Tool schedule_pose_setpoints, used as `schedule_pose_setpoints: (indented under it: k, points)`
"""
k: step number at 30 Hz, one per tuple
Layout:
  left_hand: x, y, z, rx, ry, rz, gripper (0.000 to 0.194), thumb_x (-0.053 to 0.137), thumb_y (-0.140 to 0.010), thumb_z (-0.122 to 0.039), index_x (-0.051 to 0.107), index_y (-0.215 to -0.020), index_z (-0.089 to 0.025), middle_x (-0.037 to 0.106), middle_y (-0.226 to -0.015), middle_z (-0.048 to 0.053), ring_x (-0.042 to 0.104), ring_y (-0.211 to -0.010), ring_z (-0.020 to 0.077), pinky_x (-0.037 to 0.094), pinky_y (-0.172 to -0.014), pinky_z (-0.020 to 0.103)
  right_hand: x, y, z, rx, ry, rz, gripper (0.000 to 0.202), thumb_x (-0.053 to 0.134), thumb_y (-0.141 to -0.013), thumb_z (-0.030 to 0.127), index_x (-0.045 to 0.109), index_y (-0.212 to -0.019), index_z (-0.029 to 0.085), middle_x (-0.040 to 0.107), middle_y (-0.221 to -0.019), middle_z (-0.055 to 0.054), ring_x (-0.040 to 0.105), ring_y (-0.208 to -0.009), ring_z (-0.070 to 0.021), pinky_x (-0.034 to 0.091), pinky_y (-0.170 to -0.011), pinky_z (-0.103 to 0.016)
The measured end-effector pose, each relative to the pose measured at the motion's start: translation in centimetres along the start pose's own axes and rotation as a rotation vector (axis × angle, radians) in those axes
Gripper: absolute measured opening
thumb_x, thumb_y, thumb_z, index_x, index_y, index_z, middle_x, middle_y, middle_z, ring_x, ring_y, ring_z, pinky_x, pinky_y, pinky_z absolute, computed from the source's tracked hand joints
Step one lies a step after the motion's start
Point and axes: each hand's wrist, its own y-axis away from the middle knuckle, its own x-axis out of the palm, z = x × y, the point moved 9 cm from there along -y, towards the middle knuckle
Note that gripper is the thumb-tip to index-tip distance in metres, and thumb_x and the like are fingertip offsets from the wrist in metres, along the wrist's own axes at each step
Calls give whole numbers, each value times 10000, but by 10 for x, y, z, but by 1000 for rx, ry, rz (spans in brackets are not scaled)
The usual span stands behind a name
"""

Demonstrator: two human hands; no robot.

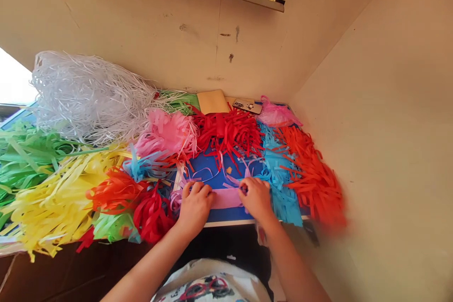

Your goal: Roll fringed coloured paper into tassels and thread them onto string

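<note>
Purple strip (227, 199), fringed at its ends, is laid near the front edge of the blue table (230, 215), between both hands. Its right end is pinched by the right hand (257, 198), the fingers bent and narrowly closed. Its left end is covered by the left hand (196, 205), fingers curled; whether it is gripped or only pressed cannot be told. To the right, blue fringe (278, 174) is laid down to the front edge; orange-red fringe (313, 172) is heaped along the right edge. Red fringe (231, 133) is piled towards the back edge, with a phone (247, 105) set behind it. A pink bag (278, 114) is placed near the back right corner. White strands (90, 94) are massed towards the back left corner.
</note>
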Motion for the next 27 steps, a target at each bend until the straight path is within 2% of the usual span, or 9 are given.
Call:
schedule_pose_setpoints:
  k: [2,4,6,8,12,17,21,24,27]
  points:
    - [2,0,-8,89,22,37,203,561,-852,-117,699,-872,-265,695,-858,29,574,-920,237,326,-978,445,-24,4,-6,17,41,-75,117,587,-775,150,622,-854,230,682,-857,-39,601,-856,-238,337,-777,-358]
    - [0,2,-13,119,35,61,208,566,-820,-113,696,-909,-249,700,-881,41,573,-945,249,303,-1025,475,-34,12,10,-124,6,-60,237,559,-769,120,616,-972,229,674,-1027,-68,588,-979,-253,356,-864,-391]
    - [-2,3,-18,106,45,78,222,583,-777,-157,693,-961,-217,702,-932,73,565,-988,279,255,-1075,529,-23,25,39,-357,-50,59,320,547,-761,102,601,-1048,232,658,-1116,-68,574,-1047,-248,336,-964,-420]
    - [-4,5,-22,66,46,78,274,599,-744,-218,687,-1001,-178,694,-1001,112,559,-1020,306,204,-1111,566,-6,35,57,-505,-76,144,319,538,-758,98,599,-1046,222,680,-1058,-63,598,-989,-236,338,-982,-426]
    - [0,6,-22,29,14,55,277,557,-767,-154,686,-1012,-167,696,-1011,111,583,-1004,291,168,-1135,572,12,27,43,-426,-160,107,346,499,-724,50,574,-1020,212,706,-930,-31,633,-858,-202,376,-912,-393]
    - [5,2,-8,13,31,24,281,481,-853,-87,707,-960,-215,723,-921,52,616,-976,248,152,-1138,557,8,25,36,-433,-199,161,442,500,-650,31,538,-1056,200,670,-1051,-51,609,-999,-201,337,-975,-403]
    - [-3,0,2,-34,108,-3,250,519,-839,-123,721,-923,-242,741,-892,40,624,-1010,258,112,-1135,592,9,25,39,-463,-161,141,370,649,-738,185,579,-1102,185,663,-1119,-83,590,-1022,-232,323,-968,-425]
    - [-7,1,4,-2,142,-4,209,559,-837,-166,735,-893,-264,747,-865,28,613,-1071,279,41,-1139,624,13,24,35,-507,-158,88,87,627,-874,229,661,-953,220,708,-970,-28,610,-906,-182,322,-911,-387]
    - [-10,3,11,27,182,-34,183,575,-876,-236,745,-830,-287,749,-843,8,622,-1058,275,-2,-1140,623,16,20,23,-477,-192,63,143,583,-941,254,695,-854,236,710,-892,-6,600,-846,-153,312,-870,-356]
